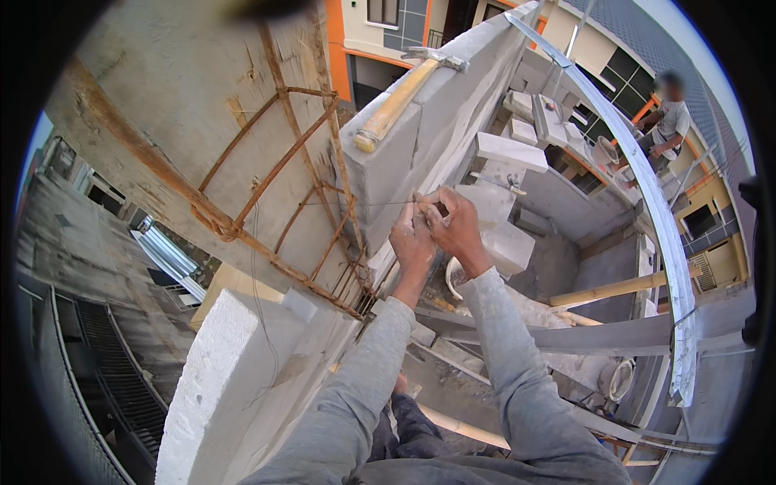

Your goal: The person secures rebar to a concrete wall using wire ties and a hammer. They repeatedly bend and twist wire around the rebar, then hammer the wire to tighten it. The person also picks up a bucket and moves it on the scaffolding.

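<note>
My left hand [412, 244] and my right hand [457, 230] meet in front of me, fingertips pinched together. Between them they grip the end of a thin wire [380, 203], which stretches left toward the rusty rebar cage [283, 168]. The exact hold at the fingertips is too small to make out. Just beyond my hands rises a light grey block wall [477, 77]. A claw hammer [402, 99] with a pale wooden handle lies along its top. Another thin wire [256, 283] hangs loosely from the rebar over a nearer white block [218, 356].
A concrete slab [153, 89] stands behind the rebar. Loose white blocks [509, 152] are stacked to the right, with a long metal channel [630, 153] curving past them. A person [667, 129] sits at the far right. Left of the wall is a drop to a lower roof [89, 250].
</note>
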The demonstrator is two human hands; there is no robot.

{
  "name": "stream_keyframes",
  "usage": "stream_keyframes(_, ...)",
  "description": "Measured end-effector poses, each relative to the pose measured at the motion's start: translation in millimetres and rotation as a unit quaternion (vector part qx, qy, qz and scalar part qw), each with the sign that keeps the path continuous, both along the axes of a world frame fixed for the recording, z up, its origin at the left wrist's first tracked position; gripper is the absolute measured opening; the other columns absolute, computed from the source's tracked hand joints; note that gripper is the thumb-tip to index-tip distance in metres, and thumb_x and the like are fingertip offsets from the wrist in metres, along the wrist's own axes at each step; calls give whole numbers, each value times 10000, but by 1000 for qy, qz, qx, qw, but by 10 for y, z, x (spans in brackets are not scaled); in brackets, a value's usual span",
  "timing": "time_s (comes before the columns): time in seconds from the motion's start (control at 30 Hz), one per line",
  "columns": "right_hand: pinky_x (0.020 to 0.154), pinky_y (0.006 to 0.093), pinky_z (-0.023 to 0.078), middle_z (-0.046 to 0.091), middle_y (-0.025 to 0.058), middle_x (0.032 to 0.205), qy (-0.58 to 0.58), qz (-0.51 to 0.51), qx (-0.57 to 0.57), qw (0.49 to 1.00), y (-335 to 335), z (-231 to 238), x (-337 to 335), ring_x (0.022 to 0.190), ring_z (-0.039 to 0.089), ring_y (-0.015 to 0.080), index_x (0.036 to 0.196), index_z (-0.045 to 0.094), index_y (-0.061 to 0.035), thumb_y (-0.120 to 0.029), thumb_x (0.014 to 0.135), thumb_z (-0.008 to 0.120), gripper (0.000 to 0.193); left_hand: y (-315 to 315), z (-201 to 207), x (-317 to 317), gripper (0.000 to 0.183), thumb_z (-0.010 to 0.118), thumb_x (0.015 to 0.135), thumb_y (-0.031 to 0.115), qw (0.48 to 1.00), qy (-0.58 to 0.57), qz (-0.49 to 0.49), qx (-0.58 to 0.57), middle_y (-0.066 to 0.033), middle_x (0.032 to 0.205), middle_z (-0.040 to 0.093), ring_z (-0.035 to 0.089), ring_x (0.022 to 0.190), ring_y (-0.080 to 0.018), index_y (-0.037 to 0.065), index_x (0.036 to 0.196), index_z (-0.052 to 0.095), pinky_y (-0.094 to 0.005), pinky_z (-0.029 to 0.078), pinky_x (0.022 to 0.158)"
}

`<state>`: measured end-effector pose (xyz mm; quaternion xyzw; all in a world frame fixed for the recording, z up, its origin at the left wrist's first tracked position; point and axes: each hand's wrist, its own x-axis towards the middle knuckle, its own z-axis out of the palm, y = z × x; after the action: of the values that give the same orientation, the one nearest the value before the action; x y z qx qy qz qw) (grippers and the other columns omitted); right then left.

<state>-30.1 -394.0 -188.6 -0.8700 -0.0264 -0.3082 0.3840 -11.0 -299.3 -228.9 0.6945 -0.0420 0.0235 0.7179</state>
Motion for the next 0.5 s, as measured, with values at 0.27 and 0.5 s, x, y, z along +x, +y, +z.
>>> stream_keyframes(0.27,732,299,513,729,85,868,83,55,73,992,-149,156,-27,781,669,166,932,733,-24,-57,848,743,90,52,-24,-14,268,590,968,109,993,67,-42,-89,-206,1116,696,676,950,-255,-49,1176,650,-370,499,849)
stream_keyframes(0.5,678,322,522,723,124,850,96,2,84,992,-25,99,-102,727,687,220,892,724,-10,-41,829,748,74,317,296,-13,196,615,959,78,997,53,-43,22,-133,964,726,675,891,-160,-60,1075,692,-304,525,798)
